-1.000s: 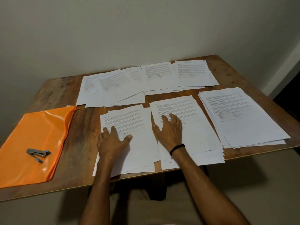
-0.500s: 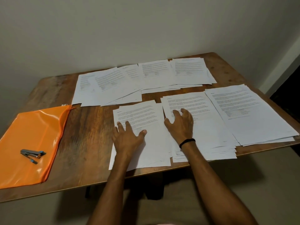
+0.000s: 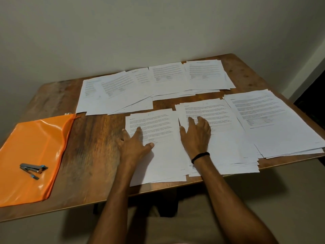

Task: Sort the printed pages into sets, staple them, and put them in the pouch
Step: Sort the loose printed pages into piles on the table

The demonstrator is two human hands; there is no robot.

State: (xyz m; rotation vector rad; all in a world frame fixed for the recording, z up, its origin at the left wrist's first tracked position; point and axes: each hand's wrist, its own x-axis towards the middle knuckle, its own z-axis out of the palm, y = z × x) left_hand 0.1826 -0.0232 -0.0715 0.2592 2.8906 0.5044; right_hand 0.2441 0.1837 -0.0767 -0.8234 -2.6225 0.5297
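Across worn brown wooden table (image 3: 98,138), set against plain wall: white printed pages in two rows. At back, far row (image 3: 158,85) of overlapping sheets, fanned left to right. At front, three loose piles: right pile (image 3: 281,124), middle pile (image 3: 228,138), left pile (image 3: 163,159), each with long axis running away from front edge, near ends close to that edge.

At far left, well apart from all piles: flat orange plastic zip pouch (image 3: 31,147).

On left pile: left hand (image 3: 135,147), palm down on top sheet, fingers spread, thumb out to the right. On middle pile: right hand (image 3: 197,136), fingers spread and slightly arched, tips on the print, thumb near pile's left edge. Nothing pinched or lifted.

On top of pouch: small metal stapler (image 3: 32,169). At right wrist: black band (image 3: 200,156).

Judged stage: sorting; no stapled set evident.

Key relation: each pile directly beneath its own hand, sheets extending ahead of fingertips and back under wrists. Stapler and pouch off to the left, nearer left hand, across bare wood.
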